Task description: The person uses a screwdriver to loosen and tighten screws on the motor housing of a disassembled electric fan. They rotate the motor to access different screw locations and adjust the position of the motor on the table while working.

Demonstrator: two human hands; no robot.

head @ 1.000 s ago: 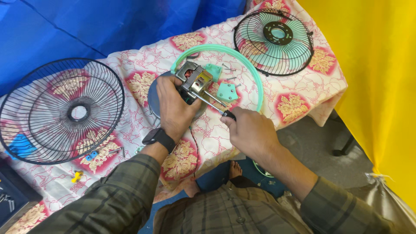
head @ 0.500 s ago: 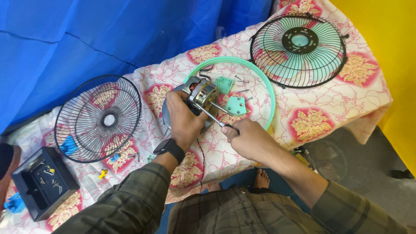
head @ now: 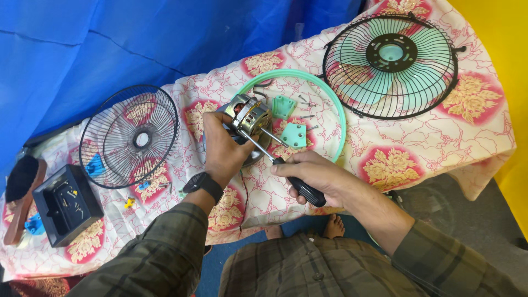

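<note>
My left hand [head: 223, 148] grips a metal fan motor [head: 250, 116] held just above the cloth-covered table [head: 429, 148]. My right hand [head: 316, 176] is closed around the black handle of a screwdriver [head: 286, 170], whose shaft points up-left with the tip at the motor. A black watch sits on my left wrist. Two small green plastic plates [head: 291, 132] and several loose screws lie inside a green plastic ring [head: 338, 104] just behind the motor.
A black wire fan guard [head: 129, 137] lies at the left. Another guard with green blades under it [head: 391, 63] lies at the back right. A black parts box [head: 66, 203] and a brush [head: 22, 192] sit at the far left. Blue tarp lines the back.
The view has shifted right and pulled back, bringing the parts box and brush into sight. Both hands stay on the motor and screwdriver, with the handle now lower in my right hand.
</note>
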